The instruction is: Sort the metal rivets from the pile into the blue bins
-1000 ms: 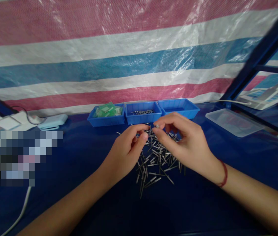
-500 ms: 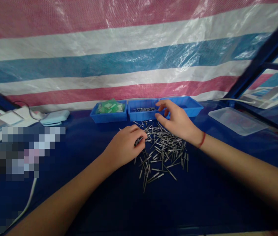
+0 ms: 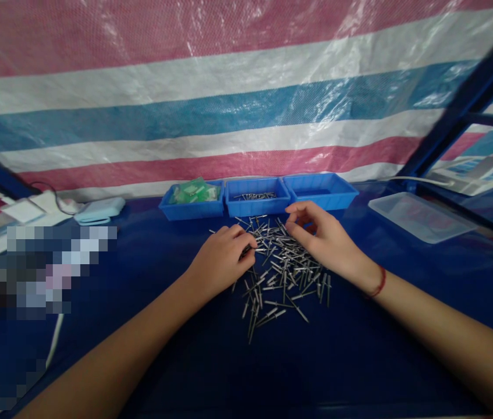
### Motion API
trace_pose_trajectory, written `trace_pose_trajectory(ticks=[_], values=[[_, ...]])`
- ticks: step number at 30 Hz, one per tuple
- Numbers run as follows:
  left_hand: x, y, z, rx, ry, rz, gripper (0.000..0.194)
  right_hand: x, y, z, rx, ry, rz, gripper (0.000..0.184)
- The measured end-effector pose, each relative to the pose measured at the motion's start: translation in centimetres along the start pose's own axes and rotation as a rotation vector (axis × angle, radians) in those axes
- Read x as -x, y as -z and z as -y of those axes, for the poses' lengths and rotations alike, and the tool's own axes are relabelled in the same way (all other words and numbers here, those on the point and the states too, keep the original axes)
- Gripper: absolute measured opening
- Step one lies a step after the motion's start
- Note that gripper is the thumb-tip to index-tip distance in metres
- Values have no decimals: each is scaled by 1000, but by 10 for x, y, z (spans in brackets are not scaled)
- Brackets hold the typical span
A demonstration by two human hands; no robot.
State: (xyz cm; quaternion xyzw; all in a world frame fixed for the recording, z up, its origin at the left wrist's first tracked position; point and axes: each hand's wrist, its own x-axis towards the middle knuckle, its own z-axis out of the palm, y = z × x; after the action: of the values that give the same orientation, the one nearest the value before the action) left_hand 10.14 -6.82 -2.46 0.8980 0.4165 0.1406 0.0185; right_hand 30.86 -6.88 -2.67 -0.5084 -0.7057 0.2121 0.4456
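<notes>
A loose pile of metal pop rivets [image 3: 287,273] lies on the blue tabletop between my hands. My left hand [image 3: 224,256] rests at the pile's left edge, its fingers curled around several rivets whose dark ends show inside the grip. Over the pile's upper right side is my right hand [image 3: 320,233], thumb and forefinger curved with a gap between them and nothing visible in it. Just behind the pile stands the middle blue bin [image 3: 257,206], with some rivets [image 3: 255,196] lying in it.
The left blue bin [image 3: 191,210] holds green and clear packets [image 3: 196,191]. The right blue bin [image 3: 322,201] adjoins the middle one. A translucent plastic lid [image 3: 421,216] lies at the right, a light blue case [image 3: 100,210] at the left. Striped sheeting [image 3: 246,116] hangs behind.
My right hand has come back from the edge of the middle bin, down and slightly right, over the pile. My left hand stays nearly in place, still closed around rivets.
</notes>
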Motion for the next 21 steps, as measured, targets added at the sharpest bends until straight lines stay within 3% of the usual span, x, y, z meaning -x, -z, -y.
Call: trace_pose_trajectory(ticks=[12, 21], values=[[-2, 6, -5, 3, 175, 34, 20, 6, -4, 4, -11, 3, 58, 21], [0, 5, -1, 78, 147, 57, 26, 7, -2, 6, 29, 25, 58, 17]])
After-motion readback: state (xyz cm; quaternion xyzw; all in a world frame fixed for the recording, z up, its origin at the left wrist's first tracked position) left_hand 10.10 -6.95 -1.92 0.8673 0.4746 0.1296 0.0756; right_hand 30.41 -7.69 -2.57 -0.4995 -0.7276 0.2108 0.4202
